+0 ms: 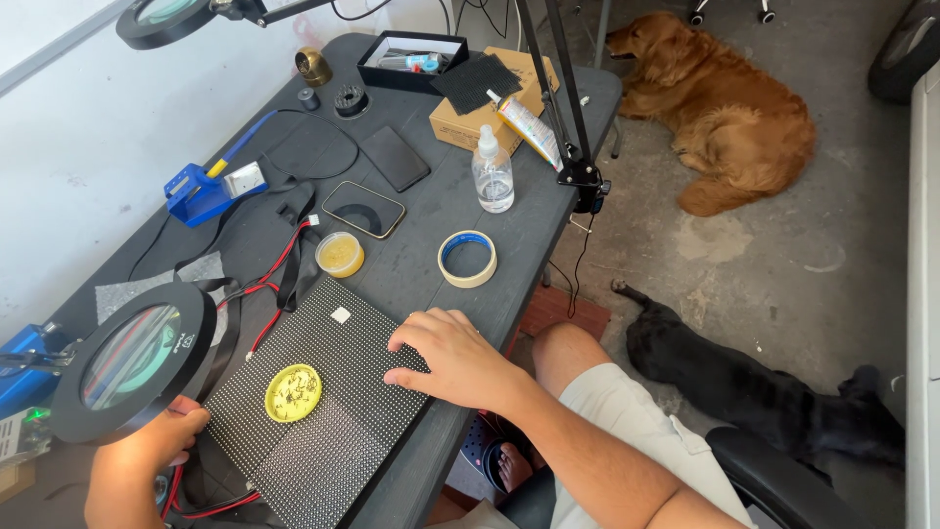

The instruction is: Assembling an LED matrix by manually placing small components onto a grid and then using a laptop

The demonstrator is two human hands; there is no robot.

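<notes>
A black dotted panel [323, 421] lies flat at the near edge of the dark table [431, 211]. My right hand [452, 358] rests palm down on the panel's right corner, fingers spread, holding nothing. My left hand [162, 441] grips the lower rim of a round black magnifier lamp [134, 358] that hangs over the panel's left side. A yellow lid [293, 393] with small dark bits and a small white square [341, 314] sit on the panel. Red and black wires [274, 274] run from its far left corner.
Beyond the panel stand a small yellow-filled jar [340, 255], a tape roll [467, 259], a clear bottle [493, 171], a phone [363, 209], a blue soldering stand [204, 191] and a cardboard box [494, 98]. A golden dog [720, 113] and a black dog [764, 392] lie on the floor at right.
</notes>
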